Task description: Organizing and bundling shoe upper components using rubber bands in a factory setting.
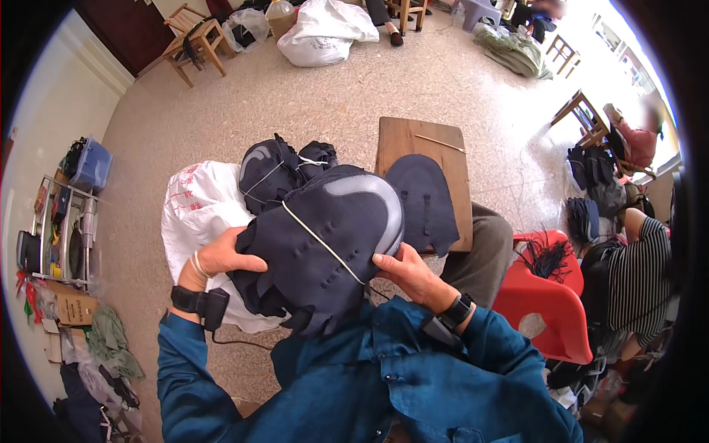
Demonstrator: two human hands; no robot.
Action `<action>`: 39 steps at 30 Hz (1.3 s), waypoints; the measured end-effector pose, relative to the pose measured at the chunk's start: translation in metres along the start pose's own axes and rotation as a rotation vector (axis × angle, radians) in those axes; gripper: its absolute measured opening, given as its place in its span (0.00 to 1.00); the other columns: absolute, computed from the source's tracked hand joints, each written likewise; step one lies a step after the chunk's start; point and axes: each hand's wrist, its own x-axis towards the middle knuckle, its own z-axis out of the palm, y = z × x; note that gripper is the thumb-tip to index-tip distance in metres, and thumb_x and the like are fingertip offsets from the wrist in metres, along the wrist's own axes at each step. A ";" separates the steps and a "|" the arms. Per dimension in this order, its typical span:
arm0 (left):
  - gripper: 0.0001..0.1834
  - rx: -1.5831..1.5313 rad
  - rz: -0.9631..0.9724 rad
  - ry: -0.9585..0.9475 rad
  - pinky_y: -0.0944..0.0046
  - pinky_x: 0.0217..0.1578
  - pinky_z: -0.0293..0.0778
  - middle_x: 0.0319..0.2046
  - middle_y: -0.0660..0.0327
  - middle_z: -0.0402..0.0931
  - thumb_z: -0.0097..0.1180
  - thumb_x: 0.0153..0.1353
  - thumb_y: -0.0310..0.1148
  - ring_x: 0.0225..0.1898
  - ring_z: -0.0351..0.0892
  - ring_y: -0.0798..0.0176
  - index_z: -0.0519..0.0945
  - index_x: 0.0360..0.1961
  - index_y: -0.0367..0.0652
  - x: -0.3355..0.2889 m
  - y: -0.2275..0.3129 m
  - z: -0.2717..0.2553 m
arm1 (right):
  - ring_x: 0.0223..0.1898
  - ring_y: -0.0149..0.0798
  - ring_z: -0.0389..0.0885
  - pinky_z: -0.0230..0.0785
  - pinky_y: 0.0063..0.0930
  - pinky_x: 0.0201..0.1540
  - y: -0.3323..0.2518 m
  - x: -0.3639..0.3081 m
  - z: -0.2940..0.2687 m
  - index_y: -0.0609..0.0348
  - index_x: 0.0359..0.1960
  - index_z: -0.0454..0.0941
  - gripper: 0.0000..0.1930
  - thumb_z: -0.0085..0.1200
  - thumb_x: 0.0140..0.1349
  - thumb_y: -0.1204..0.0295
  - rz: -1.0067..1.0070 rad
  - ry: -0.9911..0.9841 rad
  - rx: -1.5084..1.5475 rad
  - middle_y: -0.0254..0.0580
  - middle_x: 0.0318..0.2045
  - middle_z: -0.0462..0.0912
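In front of my body I hold a thick bundle of dark navy shoe uppers [303, 255]. A light cord [323, 242] runs slantwise across it, and a grey curved band edges its upper right side. My left hand [218, 257] is closed on the left edge, thumb on top. My right hand [415, 279] grips the right edge, its thumb on the front and its other fingers mostly hidden. A single navy upper [421, 201] lies flat on a wooden stool [397, 136] to the right. Beyond my bundle sit more tied bundles of uppers [264, 173].
A white sack [193, 214] lies under the tied bundles. Right of my leg stands a red plastic chair [550, 310] with dark cords [546, 257] on it. A thin stick [441, 143] rests on the stool. A person in a striped top [641, 277] sits at the right.
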 end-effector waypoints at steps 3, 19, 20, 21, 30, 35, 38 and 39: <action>0.46 0.065 -0.002 0.108 0.62 0.62 0.68 0.58 0.58 0.74 0.76 0.50 0.44 0.57 0.74 0.64 0.68 0.65 0.33 0.004 0.026 -0.020 | 0.55 0.35 0.77 0.72 0.31 0.57 0.007 0.002 0.004 0.66 0.65 0.64 0.36 0.68 0.62 0.60 -0.034 0.027 0.025 0.43 0.57 0.77; 0.49 0.105 0.059 0.034 0.65 0.62 0.68 0.56 0.59 0.78 0.83 0.41 0.35 0.57 0.74 0.66 0.70 0.65 0.34 0.031 0.040 0.026 | 0.65 0.43 0.70 0.61 0.37 0.68 -0.059 0.004 -0.004 0.60 0.67 0.68 0.31 0.64 0.63 0.67 -0.409 0.162 -0.403 0.48 0.65 0.70; 0.49 0.189 0.066 0.100 0.65 0.61 0.68 0.56 0.59 0.78 0.83 0.41 0.35 0.56 0.74 0.66 0.70 0.64 0.33 0.028 0.038 0.026 | 0.65 0.43 0.70 0.61 0.37 0.68 -0.064 0.001 0.001 0.60 0.67 0.68 0.31 0.64 0.63 0.67 -0.403 0.159 -0.402 0.48 0.65 0.70; 0.49 0.185 0.061 0.101 0.65 0.61 0.68 0.56 0.59 0.78 0.83 0.41 0.35 0.56 0.74 0.66 0.70 0.64 0.33 0.028 0.038 0.027 | 0.66 0.45 0.70 0.61 0.37 0.68 -0.069 -0.001 0.008 0.59 0.65 0.71 0.29 0.64 0.63 0.69 -0.555 0.232 -0.660 0.48 0.65 0.70; 0.52 0.147 0.040 0.185 0.63 0.64 0.65 0.57 0.49 0.77 0.82 0.41 0.43 0.59 0.74 0.58 0.69 0.64 0.25 0.017 0.021 0.034 | 0.40 0.46 0.81 0.75 0.36 0.41 -0.083 -0.037 0.044 0.61 0.40 0.79 0.15 0.65 0.49 0.83 -0.865 0.082 -1.021 0.46 0.40 0.79; 0.43 0.066 0.085 0.184 0.63 0.62 0.66 0.56 0.54 0.79 0.78 0.48 0.32 0.58 0.75 0.62 0.70 0.64 0.30 0.018 0.022 0.041 | 0.39 0.46 0.79 0.73 0.36 0.46 -0.070 -0.044 0.069 0.60 0.39 0.77 0.13 0.63 0.52 0.82 -0.727 -0.389 -0.845 0.42 0.37 0.77; 0.40 0.131 0.113 0.229 0.64 0.61 0.68 0.55 0.57 0.79 0.75 0.49 0.27 0.57 0.75 0.65 0.71 0.64 0.33 0.016 0.016 0.041 | 0.42 0.43 0.79 0.66 0.42 0.57 -0.063 -0.034 0.071 0.58 0.40 0.79 0.12 0.65 0.55 0.79 -0.692 -0.484 -0.815 0.41 0.38 0.78; 0.40 0.135 0.104 0.223 0.64 0.61 0.68 0.55 0.57 0.79 0.75 0.49 0.27 0.57 0.75 0.65 0.71 0.64 0.33 0.016 0.015 0.040 | 0.44 0.41 0.80 0.61 0.46 0.63 -0.060 -0.033 0.071 0.57 0.41 0.80 0.11 0.66 0.56 0.77 -0.688 -0.528 -0.825 0.40 0.39 0.79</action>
